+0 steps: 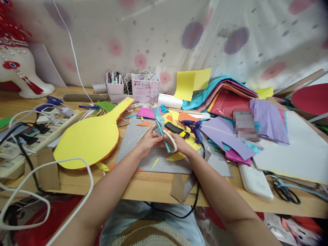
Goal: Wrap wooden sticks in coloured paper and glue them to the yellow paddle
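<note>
Above the grey cutting mat [138,160], my left hand [148,140] pinches a narrow piece of light blue paper [156,113]. My right hand [180,144] grips scissors with a white handle [173,143], whose blades lie along the paper. Some of its fingers are hidden behind the handle. Just beyond the right hand, a blue glue gun [195,130] rests near a black and yellow utility knife [176,130]. Yellow and orange paper scraps are around them. To the left lies a large yellow paddle-shaped cutout [87,141] with an orange layer under its edge.
Power strips [51,133] with plugs and looping white cables crowd the left. A pen box [114,83] stands at the back. Coloured sheets [225,92], a white power bank [255,181] and black-handled scissors [285,191] are on the right. The glue gun's black cord hangs over the front edge.
</note>
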The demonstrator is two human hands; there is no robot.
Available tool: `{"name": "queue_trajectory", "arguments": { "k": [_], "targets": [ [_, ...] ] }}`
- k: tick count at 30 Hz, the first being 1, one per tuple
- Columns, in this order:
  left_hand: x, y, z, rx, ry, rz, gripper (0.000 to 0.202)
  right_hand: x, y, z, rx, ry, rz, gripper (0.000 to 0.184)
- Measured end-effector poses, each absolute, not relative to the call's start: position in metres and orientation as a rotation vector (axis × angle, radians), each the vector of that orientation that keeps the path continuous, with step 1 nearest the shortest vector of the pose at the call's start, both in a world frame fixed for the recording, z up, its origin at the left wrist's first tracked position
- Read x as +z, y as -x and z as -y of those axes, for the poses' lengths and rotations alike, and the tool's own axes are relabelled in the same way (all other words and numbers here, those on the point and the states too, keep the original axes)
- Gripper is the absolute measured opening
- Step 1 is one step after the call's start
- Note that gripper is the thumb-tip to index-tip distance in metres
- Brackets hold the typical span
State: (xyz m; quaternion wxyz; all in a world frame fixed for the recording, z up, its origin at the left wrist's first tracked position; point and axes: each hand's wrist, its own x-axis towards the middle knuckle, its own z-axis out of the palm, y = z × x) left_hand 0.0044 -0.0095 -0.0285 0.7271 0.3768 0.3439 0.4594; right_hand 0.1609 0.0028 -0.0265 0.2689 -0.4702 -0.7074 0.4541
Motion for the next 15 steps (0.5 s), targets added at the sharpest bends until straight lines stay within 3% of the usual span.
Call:
{"name": "queue_trajectory", "arguments": {
  "k": [8,15],
  "targets": [
    [-0.028,-0.002,0.008,1.011,-0.839,-0.73,0.065,-0.024,-0.162,0.002,1.441,1.221,1.785,0.054],
    [-0.022,0.018,0.0,0.819,-0.884,-0.701,0.04,-0.015,-0.176,0.004,1.69,1.096,1.704,0.056]
  ]
}}
